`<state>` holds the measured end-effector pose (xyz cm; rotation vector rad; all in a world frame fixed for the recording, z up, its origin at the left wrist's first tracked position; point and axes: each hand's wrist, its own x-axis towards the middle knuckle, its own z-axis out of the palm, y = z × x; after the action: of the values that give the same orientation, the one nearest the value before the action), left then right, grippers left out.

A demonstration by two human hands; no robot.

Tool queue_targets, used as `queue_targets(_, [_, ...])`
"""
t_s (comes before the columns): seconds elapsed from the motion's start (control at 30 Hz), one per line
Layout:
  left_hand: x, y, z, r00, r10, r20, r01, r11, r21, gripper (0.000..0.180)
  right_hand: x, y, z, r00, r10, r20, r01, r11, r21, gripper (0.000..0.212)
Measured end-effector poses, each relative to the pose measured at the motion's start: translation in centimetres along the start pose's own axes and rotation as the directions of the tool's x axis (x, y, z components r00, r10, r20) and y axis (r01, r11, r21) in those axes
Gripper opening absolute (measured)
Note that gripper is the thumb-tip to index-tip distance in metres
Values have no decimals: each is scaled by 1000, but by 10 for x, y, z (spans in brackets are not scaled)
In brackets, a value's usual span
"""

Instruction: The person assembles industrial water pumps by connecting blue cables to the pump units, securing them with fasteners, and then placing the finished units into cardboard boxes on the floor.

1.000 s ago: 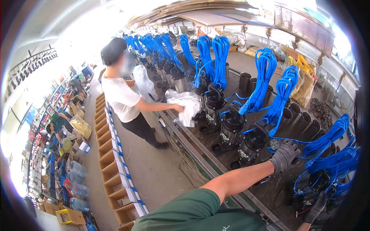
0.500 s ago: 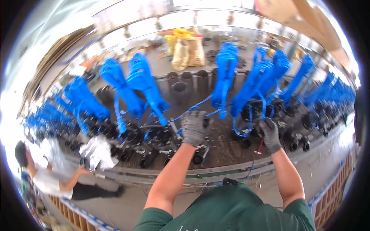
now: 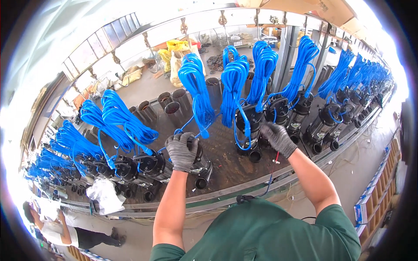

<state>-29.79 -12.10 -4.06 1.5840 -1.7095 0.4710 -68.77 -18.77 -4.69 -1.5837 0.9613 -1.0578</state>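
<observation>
Here, the left hand, gloved in grey, sits just left of the frame's middle, its fingers bent and closed over the top of a pump, which leans on the dark bench. The right hand, gloved alike, is right of centre, its fingers curled inward beside a second pump; whether they pinch anything I cannot tell. A thin red lead hangs just below it. The left forearm rises almost upright from the lower edge, the back of the hand toward the camera. The right forearm slants up and leftward from the lower right, elbow bent. A blue coil stands above the left hand, toward the upper middle.
</observation>
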Motion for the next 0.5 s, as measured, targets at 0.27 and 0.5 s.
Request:
queue_targets(0.27, [-1,1,11,999,-34,1,34,995,93,24,88,-64,-34,881,-404,247,473,769,-430,45])
queue_targets(0.5, [26,28,-38,890,-274,365,147,929,341,14,72,-33,-35,923,-123,364,80,988,133,25])
